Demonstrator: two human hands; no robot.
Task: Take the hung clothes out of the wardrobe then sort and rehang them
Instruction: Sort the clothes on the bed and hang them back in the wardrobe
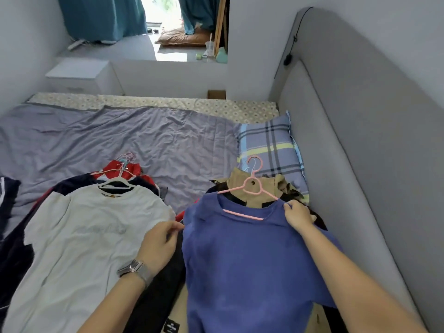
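Note:
A blue T-shirt (249,263) lies on top of the right pile on the bed, with a pink hanger (252,188) in its neck. My right hand (299,216) pinches the shirt's right shoulder by the hanger's arm. My left hand (159,243), with a watch on the wrist, pinches the shirt's left sleeve edge. Under the shirt lie a tan garment (242,180) and dark clothes. The left pile has a white T-shirt (81,251) on a white hanger (117,183) on top, over red (129,169) and dark navy clothes.
The piles lie on a bed with a grey-purple sheet (120,138). A plaid pillow (271,150) rests against the grey padded headboard (360,145) on the right. A white nightstand (79,75) stands beyond the bed, and a raised window ledge with teal curtains is behind it.

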